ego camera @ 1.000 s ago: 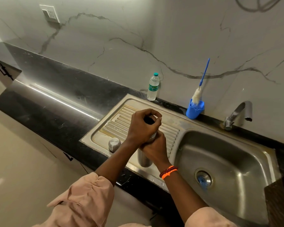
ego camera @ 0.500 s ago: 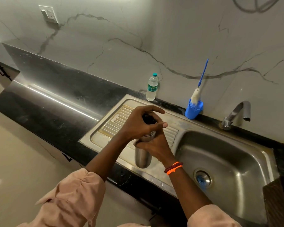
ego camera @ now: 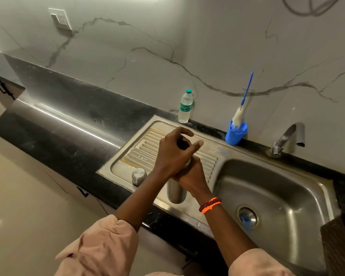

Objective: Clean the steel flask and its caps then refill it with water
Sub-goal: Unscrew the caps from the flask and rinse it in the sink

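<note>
We gripped the steel flask upright over the drainboard with our right hand, our left hand pinching its black inner cap. The steel outer cap already lay beside it, so next came unscrewing, we judged.

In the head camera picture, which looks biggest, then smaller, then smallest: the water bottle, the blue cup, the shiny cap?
1. Water bottle
2. Blue cup
3. Shiny cap
The cap lies nearer the camera, yet looks smallest.

left hand: fingers curled, pinching | right hand: gripping, beneath left
</note>
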